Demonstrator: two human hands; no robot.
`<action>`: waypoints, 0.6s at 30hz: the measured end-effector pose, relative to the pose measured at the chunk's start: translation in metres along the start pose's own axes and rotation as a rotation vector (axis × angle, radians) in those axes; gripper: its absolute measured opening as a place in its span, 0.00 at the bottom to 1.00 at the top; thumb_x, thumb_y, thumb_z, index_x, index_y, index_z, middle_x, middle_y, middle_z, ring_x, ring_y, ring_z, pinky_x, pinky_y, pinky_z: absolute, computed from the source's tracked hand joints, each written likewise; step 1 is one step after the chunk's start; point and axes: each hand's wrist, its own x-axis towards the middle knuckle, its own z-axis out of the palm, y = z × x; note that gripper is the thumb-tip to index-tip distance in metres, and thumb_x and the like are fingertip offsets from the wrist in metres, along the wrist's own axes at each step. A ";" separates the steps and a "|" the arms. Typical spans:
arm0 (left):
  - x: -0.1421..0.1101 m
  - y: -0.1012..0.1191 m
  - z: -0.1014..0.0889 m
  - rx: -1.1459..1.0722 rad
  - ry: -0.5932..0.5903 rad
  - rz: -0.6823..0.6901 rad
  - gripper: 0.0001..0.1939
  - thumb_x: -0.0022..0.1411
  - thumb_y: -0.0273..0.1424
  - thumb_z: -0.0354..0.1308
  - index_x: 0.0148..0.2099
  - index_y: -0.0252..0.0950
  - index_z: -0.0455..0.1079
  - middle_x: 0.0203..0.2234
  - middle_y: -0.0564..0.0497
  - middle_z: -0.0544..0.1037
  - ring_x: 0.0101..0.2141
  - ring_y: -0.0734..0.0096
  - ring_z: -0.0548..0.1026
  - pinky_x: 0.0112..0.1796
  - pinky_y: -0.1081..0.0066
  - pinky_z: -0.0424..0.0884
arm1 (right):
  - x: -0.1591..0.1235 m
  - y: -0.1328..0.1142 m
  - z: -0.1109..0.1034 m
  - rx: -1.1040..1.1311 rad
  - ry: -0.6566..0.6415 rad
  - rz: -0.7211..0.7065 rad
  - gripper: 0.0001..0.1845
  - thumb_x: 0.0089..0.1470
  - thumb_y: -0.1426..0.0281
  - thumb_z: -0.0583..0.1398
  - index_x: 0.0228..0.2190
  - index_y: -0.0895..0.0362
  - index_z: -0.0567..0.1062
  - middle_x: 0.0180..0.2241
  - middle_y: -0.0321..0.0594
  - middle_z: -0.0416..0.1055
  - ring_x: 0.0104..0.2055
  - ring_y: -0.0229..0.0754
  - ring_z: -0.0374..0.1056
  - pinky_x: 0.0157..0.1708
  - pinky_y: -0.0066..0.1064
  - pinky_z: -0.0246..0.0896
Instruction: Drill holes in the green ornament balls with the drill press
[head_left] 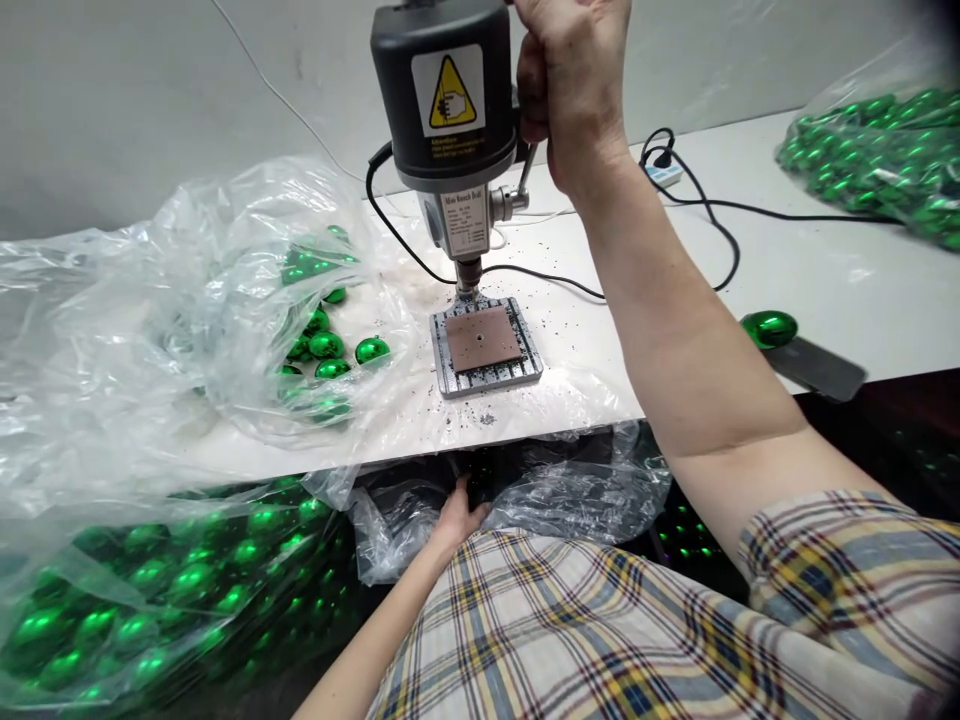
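My right hand (577,80) is closed round the feed lever (529,170) of a small bench drill (442,110), at the top of the view. Under its chuck (469,278), a brown square board (491,345) with a small dark hole lies on the grooved metal base (491,380). No ornament rests on the board. Below the table's front edge, my left hand (459,518) reaches into a clear plastic bag (570,500). Its thumb and a finger show spread apart; the other fingertips are hidden in the dark opening.
Shiny green baubles (326,345) spill from a clear bag (247,330) on the left. More fill bags at lower left (187,580) and far right (892,150). A single bauble (769,328) touches a grey phone-like slab (821,367). Black cable (787,212) crosses the white table; dark shavings surround the base.
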 end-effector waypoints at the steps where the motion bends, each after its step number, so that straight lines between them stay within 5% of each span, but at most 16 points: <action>1: -0.003 -0.001 0.000 0.005 0.009 0.008 0.37 0.56 0.32 0.64 0.66 0.33 0.61 0.54 0.37 0.77 0.56 0.50 0.74 0.57 0.59 0.68 | 0.004 0.003 0.000 0.000 -0.006 0.007 0.25 0.71 0.82 0.45 0.23 0.53 0.59 0.12 0.23 0.42 0.12 0.27 0.43 0.09 0.28 0.38; 8: -0.024 -0.002 -0.007 0.062 -0.030 0.151 0.24 0.61 0.34 0.59 0.58 0.32 0.70 0.52 0.37 0.79 0.54 0.52 0.76 0.54 0.61 0.70 | 0.028 0.032 -0.002 0.060 -0.052 0.009 0.12 0.67 0.71 0.59 0.31 0.51 0.63 0.11 0.18 0.46 0.13 0.28 0.42 0.10 0.30 0.34; 13: -0.028 -0.003 -0.007 0.089 -0.043 0.192 0.20 0.62 0.34 0.58 0.54 0.35 0.74 0.47 0.41 0.81 0.49 0.53 0.79 0.51 0.62 0.72 | 0.031 0.047 -0.006 0.116 -0.090 -0.015 0.23 0.54 0.45 0.63 0.32 0.50 0.64 0.10 0.18 0.44 0.13 0.29 0.39 0.12 0.32 0.32; 18: -0.044 0.007 -0.008 0.079 -0.069 0.210 0.19 0.63 0.32 0.57 0.54 0.34 0.74 0.44 0.45 0.82 0.44 0.59 0.79 0.47 0.65 0.73 | 0.006 0.031 -0.014 0.170 -0.116 -0.022 0.18 0.54 0.49 0.63 0.34 0.50 0.70 0.13 0.24 0.54 0.15 0.32 0.46 0.16 0.33 0.39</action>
